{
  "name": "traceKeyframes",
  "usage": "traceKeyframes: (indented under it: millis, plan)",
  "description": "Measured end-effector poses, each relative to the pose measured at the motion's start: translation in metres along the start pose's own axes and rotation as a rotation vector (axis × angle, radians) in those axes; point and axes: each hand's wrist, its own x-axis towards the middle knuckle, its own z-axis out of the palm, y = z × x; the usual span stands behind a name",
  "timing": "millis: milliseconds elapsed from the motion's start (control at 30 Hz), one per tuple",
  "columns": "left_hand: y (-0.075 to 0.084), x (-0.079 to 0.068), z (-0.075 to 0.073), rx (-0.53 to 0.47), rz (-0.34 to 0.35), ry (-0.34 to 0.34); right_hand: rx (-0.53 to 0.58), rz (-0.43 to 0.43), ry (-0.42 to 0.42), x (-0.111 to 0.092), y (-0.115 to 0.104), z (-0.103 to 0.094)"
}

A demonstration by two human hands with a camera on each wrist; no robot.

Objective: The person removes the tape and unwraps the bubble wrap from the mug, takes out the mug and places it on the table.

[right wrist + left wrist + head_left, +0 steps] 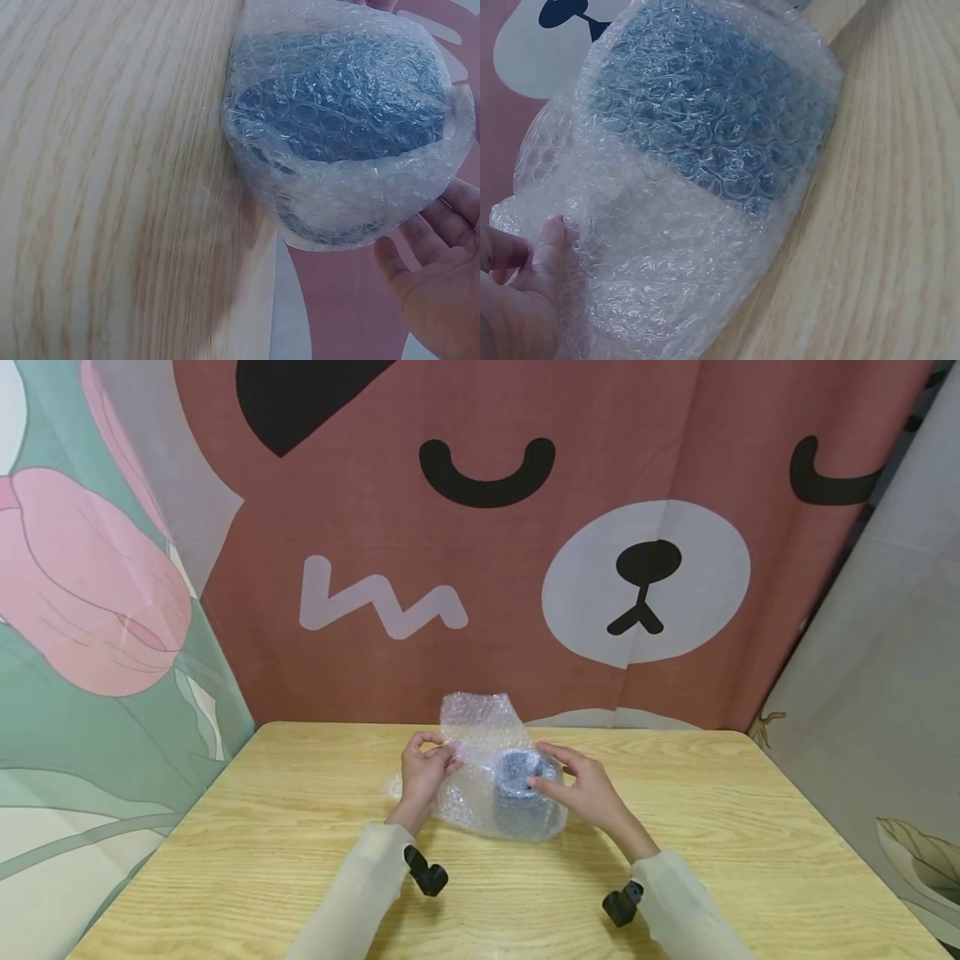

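1. Two pale sleeves, left sleeve (356,889) and right sleeve (690,902), come in from the near side. Each carries a small dark wrist camera, left (427,872) and right (624,904), at the cuff, presumably angled to watch the fingers.

2. Pale wood-grain worktop (300,877) under both forearms. It bears the bundle's weight, which likely frees the fingers for handling the film.

3. Left hand (424,772) pinches the bubble wrap (468,797) between thumb and fingers, at the slack part left of the bulge. Probable reason: loose film springs back unless held. A thin tail of it lies beyond that wrist, to the left.

4. Right hand (592,787) has thumb and fingers spread apart, tips against the wrapped item's upper end; not clenched. Reads as a light steadying touch, so the round form does not roll or shift.

5. Blue item (528,814) sits inside the wrap at the bundle's right end, between the hands. Rounded, cup-like; the right wrist view hints at a handle loop, but the bubbles blur it too much to be sure.

6. Upper flap (483,718) of film reaches away from the person and overlaps the backdrop, so it probably stands up, unfolded.

7. Farthest: hanging cloth (480,535) with a sleepy bear print, likely there as a screen.
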Motion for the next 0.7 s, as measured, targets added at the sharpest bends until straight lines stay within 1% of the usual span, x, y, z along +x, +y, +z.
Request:
traceKeyframes:
  millis: [100,167,433,700]
  plan:
    - [-0.0005,0.0000,-0.0001,0.009,0.012,-0.003,-0.001,-0.003,0.006,-0.0006,-0.0005,0.0002]
    - [-0.0004,0.0001,-0.0002,0.017,0.007,-0.004,0.004,0.001,0.006,-0.0014,-0.0008,0.0004]
    - [0.0017,0.0003,-0.0035,0.064,-0.053,-0.010,0.030,0.020,0.010,-0.0044,-0.0002,0.0022]
    - [0.0004,0.0011,-0.0057,0.029,-0.101,0.006,0.053,0.025,0.015,-0.0064,0.0015,0.0036]
